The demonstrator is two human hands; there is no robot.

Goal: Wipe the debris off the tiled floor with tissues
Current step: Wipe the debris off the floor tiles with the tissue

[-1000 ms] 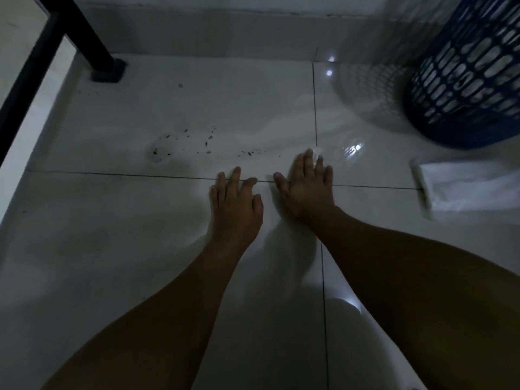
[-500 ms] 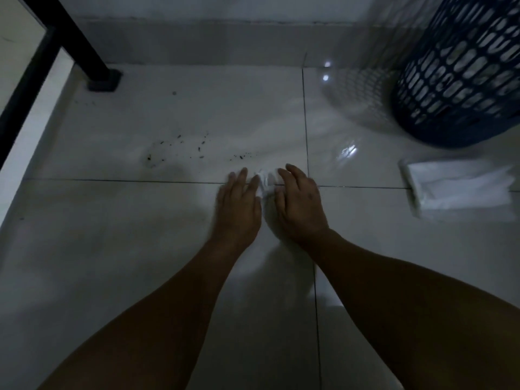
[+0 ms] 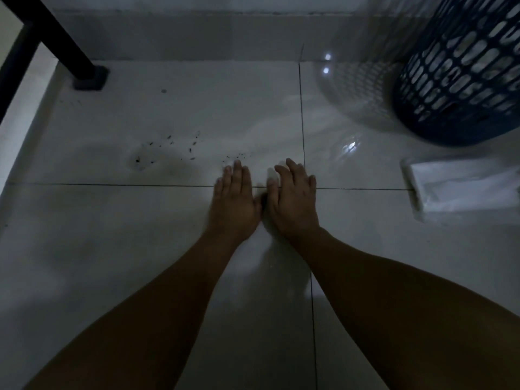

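Both hands lie palm-down on the floor, side by side at the tile joint. The left hand is flat, fingers together, its grip released and empty. The right hand is also flattened; a pale sliver of tissue peeks out under its fingers, pressed rather than clenched.

The debris is scattered at ten to eleven o'clock from the hands, its nearest specks just beyond the left fingertips. The tissue pack lies at three o'clock, with the basket at one o'clock behind it.

The likely trouble is that a flat push could scatter the light specks outward or smear the dark patch beside them. The thin tissue may also slide out from under the fingers on the glossy tile.
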